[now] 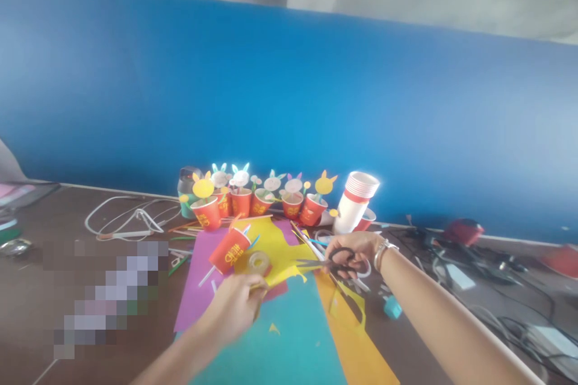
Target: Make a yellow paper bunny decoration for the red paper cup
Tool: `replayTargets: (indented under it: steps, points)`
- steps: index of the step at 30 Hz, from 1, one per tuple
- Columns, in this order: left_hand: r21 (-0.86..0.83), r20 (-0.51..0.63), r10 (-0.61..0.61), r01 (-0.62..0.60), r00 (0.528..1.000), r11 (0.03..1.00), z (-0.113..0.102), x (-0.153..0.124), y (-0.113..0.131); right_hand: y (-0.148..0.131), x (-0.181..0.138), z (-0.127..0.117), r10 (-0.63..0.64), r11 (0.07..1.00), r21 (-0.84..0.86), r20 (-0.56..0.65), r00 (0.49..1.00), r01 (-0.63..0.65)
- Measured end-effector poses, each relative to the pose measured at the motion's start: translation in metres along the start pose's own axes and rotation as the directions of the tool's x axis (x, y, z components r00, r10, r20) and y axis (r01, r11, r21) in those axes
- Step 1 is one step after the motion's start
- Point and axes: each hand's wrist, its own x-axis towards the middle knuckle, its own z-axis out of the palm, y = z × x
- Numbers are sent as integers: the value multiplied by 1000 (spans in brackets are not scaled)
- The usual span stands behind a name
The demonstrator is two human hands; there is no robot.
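The right hand (350, 249) has its fingers through the loops of a pair of black-handled scissors (332, 264), closed around the handles. The scissors lie nearly level, long axis running sideways, blades pointing toward the left hand (235, 307); whether the blades stand apart or together is too blurred to tell. The blade tips meet the jagged edge of a yellow sheet of craft paper (282, 258), which the left hand pinches between thumb and fingers at its near corner, just left of the blades.

Just beyond the left hand's pinch sits a clear roll of sticky tape (258, 263) on the yellow paper, and past that a tipped red paper cup (229, 249) with a straw through it. Under both hands lie flat sheets: a teal sheet (289, 343) nearest the body, an orange sheet (356, 349) below the right wrist, a purple sheet (198, 283) left of the pinch.

Farther off, against the blue wall (316, 102), stands a row of red cups holding paper flowers on sticks (262, 198), and right of them a leaning stack of red-and-white cups (356, 201). The brown table (54, 216) lies bare to the left; tangled cables (474, 258) crowd the room right of the scissors hand.
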Motion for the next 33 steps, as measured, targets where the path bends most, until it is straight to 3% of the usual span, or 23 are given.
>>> replayTargets:
  steps: [4,8,12,19,22,25,29,33]
  points:
    - [-160,35,-171,174,985,972,-16,4,4,12,-11,8,-96,993,62,-47,994,99]
    - [-208,42,-172,177,984,962,-21,7,5,21,-26,22,-131,984,122,27,991,127]
    - [-162,85,-234,245,969,956,-20,6,5,23,-15,49,-154,983,105,47,987,149]
    - [-86,14,-75,76,997,993,-32,9,6,21,16,78,-53,992,-123,-80,995,43]
    - [8,33,0,0,999,1000,-31,2,8,26,5,74,-45,995,-87,-14,999,43]
    - [131,71,43,-52,997,990,-18,-12,7,31,-18,66,-52,999,17,163,985,50]
    - [244,111,94,-119,989,962,6,-27,-1,27,-47,57,-36,998,50,65,997,33]
    - [375,123,142,-179,982,910,23,-32,-11,8,-50,52,41,998,-50,-14,999,-41]
